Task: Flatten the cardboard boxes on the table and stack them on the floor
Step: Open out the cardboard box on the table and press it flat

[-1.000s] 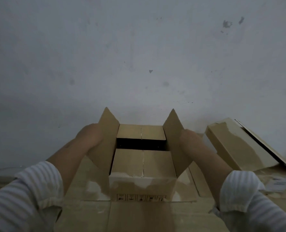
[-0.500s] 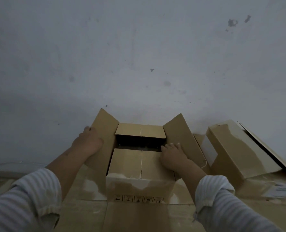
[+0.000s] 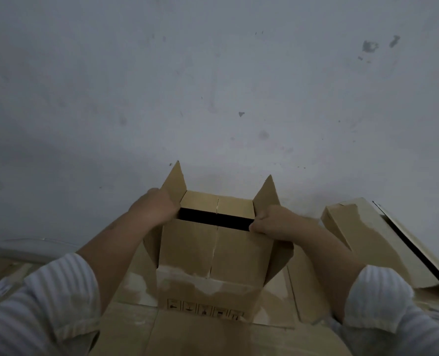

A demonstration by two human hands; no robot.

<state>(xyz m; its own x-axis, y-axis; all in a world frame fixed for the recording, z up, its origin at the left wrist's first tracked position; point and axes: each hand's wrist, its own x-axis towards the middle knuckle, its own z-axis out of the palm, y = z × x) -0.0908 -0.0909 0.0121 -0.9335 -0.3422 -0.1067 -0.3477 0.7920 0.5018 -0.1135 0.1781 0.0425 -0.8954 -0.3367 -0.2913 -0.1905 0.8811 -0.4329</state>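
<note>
Grey wall behind, cardboard all over the table (image 3: 125, 327). Box (image 3: 213, 255) sits dead centre, side flaps up. Left hand (image 3: 154, 209) and right hand (image 3: 277, 222) each grip a side edge by the dark gap. Best bet: pull both sides out evenly. Another box (image 3: 367, 240) waits right.

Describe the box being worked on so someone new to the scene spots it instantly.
Start at the grey wall and drop to its base at centre frame: the open box stands there between both forearms. The left hand and right hand grip its raised side flaps. Unlike the box lying tilted to the right, it shows a dark slot on top and printed symbols along its near face.
</note>
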